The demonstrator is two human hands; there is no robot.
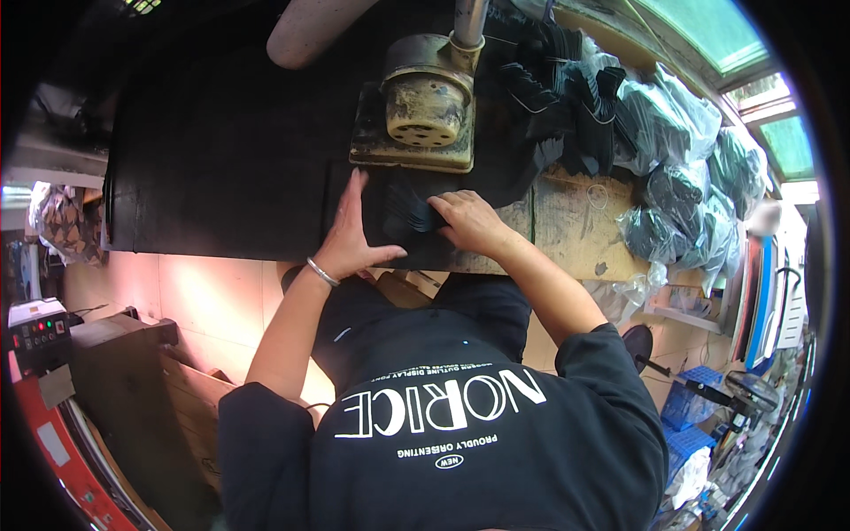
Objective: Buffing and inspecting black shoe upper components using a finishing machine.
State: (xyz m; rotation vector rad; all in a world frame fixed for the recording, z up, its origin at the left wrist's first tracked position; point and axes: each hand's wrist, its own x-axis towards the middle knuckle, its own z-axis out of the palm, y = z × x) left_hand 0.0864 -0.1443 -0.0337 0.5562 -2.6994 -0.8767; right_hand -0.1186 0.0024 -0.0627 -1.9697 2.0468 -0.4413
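My right hand has its fingers curled on the right end of a small fanned stack of thin black pieces at the table's near edge. To the left of that stack, my left hand is open, thumb spread away from the straightened fingers, with nothing visible in it. Its fingertips reach close to the near left corner of a worn yellowish metal plate. Above this plate is the round, perforated head of a machine. A wide black sheet lies under the hands and the stack.
Bundles of black pieces and clear plastic bags of dark items crowd the back right. Bare worn wood shows at the right of the table. A control box stands at lower left, blue baskets at lower right.
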